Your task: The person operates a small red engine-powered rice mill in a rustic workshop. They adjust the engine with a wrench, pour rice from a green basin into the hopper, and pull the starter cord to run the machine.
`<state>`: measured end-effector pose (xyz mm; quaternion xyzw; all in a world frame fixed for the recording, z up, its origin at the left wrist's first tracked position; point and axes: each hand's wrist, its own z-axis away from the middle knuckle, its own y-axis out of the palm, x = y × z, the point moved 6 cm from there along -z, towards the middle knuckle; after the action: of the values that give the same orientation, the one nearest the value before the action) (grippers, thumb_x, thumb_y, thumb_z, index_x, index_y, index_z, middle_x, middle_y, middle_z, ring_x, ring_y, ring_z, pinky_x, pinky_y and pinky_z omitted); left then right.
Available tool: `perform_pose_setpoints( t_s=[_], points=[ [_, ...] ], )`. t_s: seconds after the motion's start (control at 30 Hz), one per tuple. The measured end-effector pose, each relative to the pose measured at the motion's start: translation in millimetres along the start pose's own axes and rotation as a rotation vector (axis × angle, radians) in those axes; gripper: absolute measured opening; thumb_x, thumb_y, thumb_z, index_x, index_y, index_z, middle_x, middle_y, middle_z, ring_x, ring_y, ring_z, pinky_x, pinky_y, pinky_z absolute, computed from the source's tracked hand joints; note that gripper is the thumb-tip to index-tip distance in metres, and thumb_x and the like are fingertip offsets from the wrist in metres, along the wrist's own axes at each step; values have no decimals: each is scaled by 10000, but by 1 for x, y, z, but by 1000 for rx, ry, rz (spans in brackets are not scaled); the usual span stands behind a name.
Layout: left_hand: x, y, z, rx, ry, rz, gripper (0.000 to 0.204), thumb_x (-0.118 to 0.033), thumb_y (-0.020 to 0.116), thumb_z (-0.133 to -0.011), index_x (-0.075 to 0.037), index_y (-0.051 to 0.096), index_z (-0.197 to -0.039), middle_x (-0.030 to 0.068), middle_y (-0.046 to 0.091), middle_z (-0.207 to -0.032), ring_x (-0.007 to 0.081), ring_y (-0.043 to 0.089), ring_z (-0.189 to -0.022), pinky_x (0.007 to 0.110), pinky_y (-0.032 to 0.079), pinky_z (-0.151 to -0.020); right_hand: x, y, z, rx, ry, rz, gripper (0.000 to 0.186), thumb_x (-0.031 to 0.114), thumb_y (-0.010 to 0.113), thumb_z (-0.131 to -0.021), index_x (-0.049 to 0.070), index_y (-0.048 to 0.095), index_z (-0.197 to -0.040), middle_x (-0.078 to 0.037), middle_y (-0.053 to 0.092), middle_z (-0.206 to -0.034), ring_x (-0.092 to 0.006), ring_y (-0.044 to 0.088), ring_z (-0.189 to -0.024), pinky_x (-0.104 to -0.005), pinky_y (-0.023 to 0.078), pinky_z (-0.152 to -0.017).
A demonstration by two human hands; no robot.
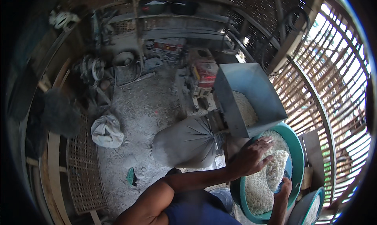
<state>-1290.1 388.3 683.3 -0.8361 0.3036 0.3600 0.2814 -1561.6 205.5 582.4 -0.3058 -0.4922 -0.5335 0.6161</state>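
Observation:
A large green basin (300,162) at the lower right holds a heap of white grain (257,191) that looks like rice. Inside it, my right hand (286,187) grips the near edge of a blue scoop (288,167), which is tilted and piled with the same grain. The scoop's full shape is hidden under its load. My left hand (251,157) reaches across from the left, fingers apart, over the grain beside the scoop; it holds nothing. Just beyond the basin rises a square metal hopper (261,95) with some grain lying inside.
A tied grey cloth bag (184,144) bulges left of the hopper. Behind it sits a red engine (204,72). A second basin (320,197) stands at the lower right, by the slatted wall (314,95). A white sack (107,131) and green slipper (130,176) lie on the dusty floor.

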Motion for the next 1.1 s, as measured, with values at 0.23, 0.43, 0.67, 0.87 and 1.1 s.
perform_pose_setpoints(
  t_s=[0.23, 0.43, 0.67, 0.87, 1.1],
  points=[
    [5, 0, 0, -10, 0, -88, 440, -116, 592, -886, 81, 507, -1270, 276, 520, -1306, 365, 482, -1264, 425, 367, -1082, 18, 10, 5, 82, -239, 278, 287, 219, 448, -930, 36, 591, -1098, -112, 665, -1037, -261, 672, -901, -425, 560, -792],
    [5, -5, 10, -19, 59, -39, 400, -122, 615, -881, 38, 544, -1240, 223, 519, -1335, 335, 477, -1281, 403, 378, -1080, -5, 8, 5, 37, 54, -162, 267, 225, 417, -939, 107, 616, -1072, -26, 687, -993, -211, 669, -813, -369, 524, -662],
    [6, -15, 31, 34, 168, 86, 396, -145, 610, -897, 9, 541, -1256, 167, 468, -1404, 317, 432, -1323, 406, 342, -1106, -7, -10, 7, -101, -12, -69, 264, 239, 422, -932, 125, 629, -1048, -6, 673, -972, -187, 633, -855, -370, 480, -724],
    [7, -8, 26, 117, 132, -59, 474, -197, 634, -876, -10, 523, -1296, 168, 402, -1459, 298, 365, -1369, 415, 318, -1107, -2, -11, 10, -86, -22, -136, 327, 203, 412, -924, 19, 587, -1132, -97, 663, -1084, -253, 657, -933, -394, 531, -793],
    [8, -6, 27, 165, 141, -94, 555, -234, 645, -863, 52, 489, -1313, 211, 352, -1477, 315, 317, -1391, 430, 259, -1141, 3, -3, 17, -297, -11, -111, 225, 227, 465, -924, 98, 620, -1026, -28, 657, -937, -167, 618, -778, -328, 506, -673]
  ],
)
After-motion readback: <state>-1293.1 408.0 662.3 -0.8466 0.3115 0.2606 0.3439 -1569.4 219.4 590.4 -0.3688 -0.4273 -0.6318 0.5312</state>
